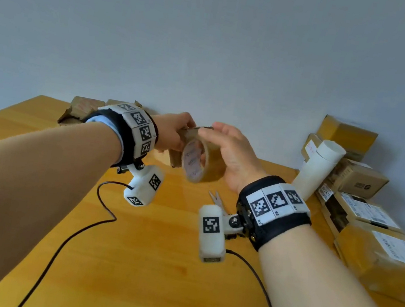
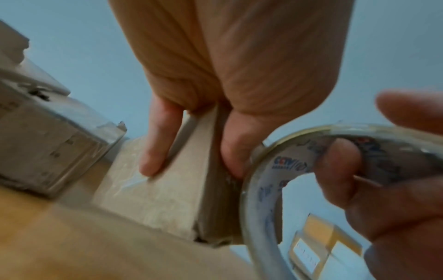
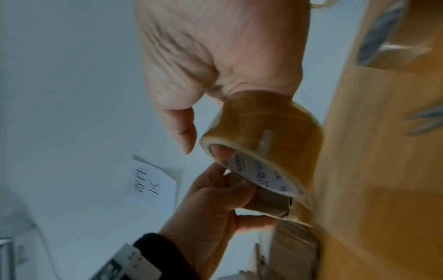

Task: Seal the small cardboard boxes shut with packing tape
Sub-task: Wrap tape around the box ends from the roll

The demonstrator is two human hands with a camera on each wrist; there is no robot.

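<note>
My left hand (image 1: 173,132) grips a small brown cardboard box (image 1: 177,156) and holds it up above the table; in the left wrist view fingers and thumb clamp the cardboard box (image 2: 177,189) from both sides. My right hand (image 1: 225,151) holds a roll of brown packing tape (image 1: 202,164) against the box, a finger hooked through its white printed core (image 3: 261,174). In the right wrist view the tape roll (image 3: 266,132) touches the box (image 3: 268,204) held by the left hand (image 3: 215,200). No loose strip of tape can be made out.
Scissors (image 1: 218,199) lie on the wooden table (image 1: 152,264) under my right wrist. Stacked labelled boxes (image 1: 363,205) and a white tube (image 1: 318,166) fill the right side against the wall. More worn boxes (image 1: 81,110) sit at the far left. Camera cables cross the tabletop.
</note>
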